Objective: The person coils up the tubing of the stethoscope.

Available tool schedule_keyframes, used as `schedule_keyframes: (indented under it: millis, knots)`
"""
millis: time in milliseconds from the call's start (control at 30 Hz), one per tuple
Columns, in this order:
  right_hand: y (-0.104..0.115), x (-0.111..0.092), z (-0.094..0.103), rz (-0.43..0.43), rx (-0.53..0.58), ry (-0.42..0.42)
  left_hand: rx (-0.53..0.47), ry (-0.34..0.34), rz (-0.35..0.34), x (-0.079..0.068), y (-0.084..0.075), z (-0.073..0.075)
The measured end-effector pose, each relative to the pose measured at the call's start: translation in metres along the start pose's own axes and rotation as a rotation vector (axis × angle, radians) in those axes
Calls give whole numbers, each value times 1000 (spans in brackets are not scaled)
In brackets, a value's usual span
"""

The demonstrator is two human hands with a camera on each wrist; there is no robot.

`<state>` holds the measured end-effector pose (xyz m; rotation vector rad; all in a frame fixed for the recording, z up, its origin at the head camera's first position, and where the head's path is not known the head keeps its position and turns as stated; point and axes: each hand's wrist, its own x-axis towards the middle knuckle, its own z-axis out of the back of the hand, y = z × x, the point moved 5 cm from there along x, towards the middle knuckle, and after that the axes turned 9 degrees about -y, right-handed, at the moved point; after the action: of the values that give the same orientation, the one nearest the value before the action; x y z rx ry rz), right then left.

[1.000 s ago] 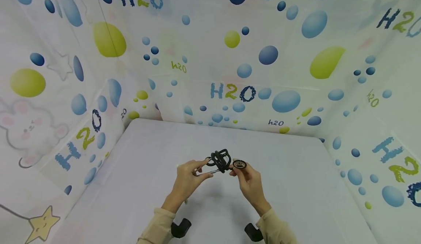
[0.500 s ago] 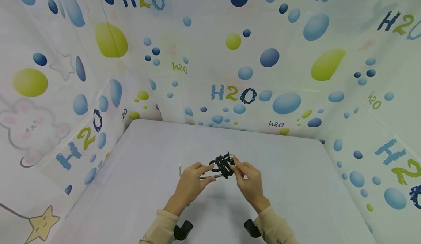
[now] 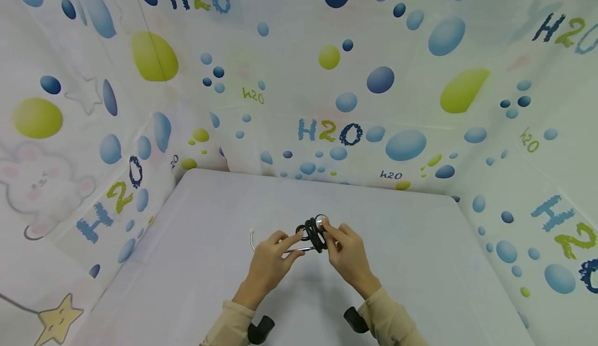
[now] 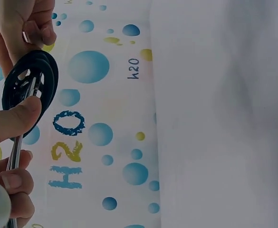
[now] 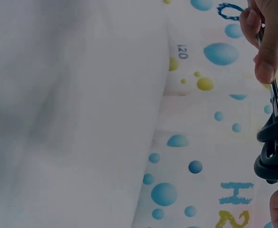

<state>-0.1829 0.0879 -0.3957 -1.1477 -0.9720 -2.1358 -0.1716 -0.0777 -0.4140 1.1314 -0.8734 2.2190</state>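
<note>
Both hands hold a stethoscope (image 3: 312, 235) above the white table (image 3: 420, 263), its black tubing coiled into loops. The left hand (image 3: 271, 258) pinches the metal ear tubes (image 3: 294, 250) (one white eartip (image 3: 252, 230) juts out leftward); the right hand (image 3: 348, 252) grips the chest piece (image 3: 320, 222) against the coil.

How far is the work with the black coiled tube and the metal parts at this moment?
Done: the black tubing is wound into a tight coil. In hand: the left hand pinches the metal tube beside the coil, and the right hand presses the round chest piece against it. Left: the white ear tip juts out loose, and nothing lies on the table.
</note>
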Motion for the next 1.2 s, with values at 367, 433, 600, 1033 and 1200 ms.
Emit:
schedule_keyframes:
  millis: [367,433,600,1033,1200]
  knots:
    - [-8,7,2,-24,68,66,11,17,-81,7,0,3]
    - [-7,10,3,-15,49,118,11,13,-87,6,0,3]
    - [-4,15,2,-10,26,142,21,-13,-99,8,0,2]
    - [-5,20,0,4,76,63,19,-25,-86,16,1,4]
    - [-8,20,2,-27,98,93,-4,-24,-86,15,2,3]
